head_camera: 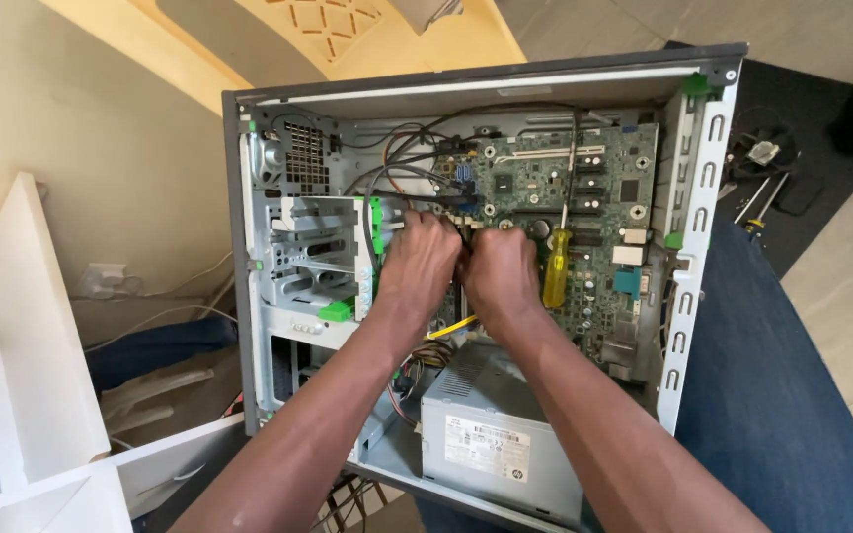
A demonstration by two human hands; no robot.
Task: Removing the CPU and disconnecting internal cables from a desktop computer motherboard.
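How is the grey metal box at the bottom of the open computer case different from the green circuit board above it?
The grey metal power supply box is a closed, plain casing with a vent grille and a white label; the green circuit board lies bare, crowded with chips, slots and connectors. The box stands clear of the hands, while the left hand and right hand work on the board, where a yellow-handled screwdriver rests. Both sit inside the open case.

The case [713, 227] was grey outside and pale silver within, with bright green clips [376, 237] on its drive cage. The board [594, 188] was dark green. A screwdriver [555, 266] had a clear yellow handle. The power supply [491, 434] was grey with a white label. The shelf [41, 395] was white, the cloth [782, 395] dark blue.
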